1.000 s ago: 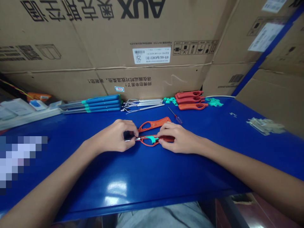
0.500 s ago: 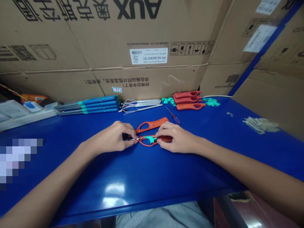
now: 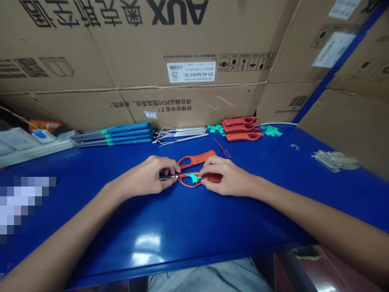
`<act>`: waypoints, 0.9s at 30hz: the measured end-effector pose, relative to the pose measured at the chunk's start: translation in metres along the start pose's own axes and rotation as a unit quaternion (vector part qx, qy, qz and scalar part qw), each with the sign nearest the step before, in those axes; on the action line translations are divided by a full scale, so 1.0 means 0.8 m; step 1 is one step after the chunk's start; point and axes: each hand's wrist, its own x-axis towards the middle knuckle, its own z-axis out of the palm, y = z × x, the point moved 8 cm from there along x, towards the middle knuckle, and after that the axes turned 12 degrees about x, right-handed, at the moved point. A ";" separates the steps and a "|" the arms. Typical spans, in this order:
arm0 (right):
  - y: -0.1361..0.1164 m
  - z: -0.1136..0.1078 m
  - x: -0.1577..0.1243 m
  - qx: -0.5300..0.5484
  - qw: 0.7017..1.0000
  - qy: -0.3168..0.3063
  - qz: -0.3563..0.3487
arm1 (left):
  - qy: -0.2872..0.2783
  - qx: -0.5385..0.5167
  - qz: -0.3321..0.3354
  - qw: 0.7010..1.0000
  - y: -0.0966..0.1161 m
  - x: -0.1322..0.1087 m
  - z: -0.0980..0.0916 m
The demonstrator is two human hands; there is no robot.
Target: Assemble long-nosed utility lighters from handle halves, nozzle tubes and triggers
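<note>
An orange handle shell (image 3: 189,180) with a teal trigger (image 3: 194,178) lies on the blue table (image 3: 182,227) between my hands. My left hand (image 3: 150,176) is closed, pinching a thin metal tube (image 3: 168,177) at the shell's left end. My right hand (image 3: 223,175) is closed on the shell's right end, holding it against the table. A second orange shell (image 3: 197,158) lies just behind, touching neither hand that I can see.
Along the back stand cardboard boxes (image 3: 170,61). In front of them lie blue-handled finished pieces (image 3: 121,134), metal tubes with wires (image 3: 182,134), stacked orange shells (image 3: 240,127), teal triggers (image 3: 272,130) and a small screwdriver (image 3: 223,149). Clear small parts (image 3: 334,160) lie at right.
My hands stay on the shell; my left fingers have shifted slightly on the metal tube. The view has moved a little.
</note>
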 end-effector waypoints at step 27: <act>-0.013 -0.004 -0.003 0.019 0.995 0.045 -0.081 | 0.009 -0.044 0.007 0.999 0.022 0.007 0.005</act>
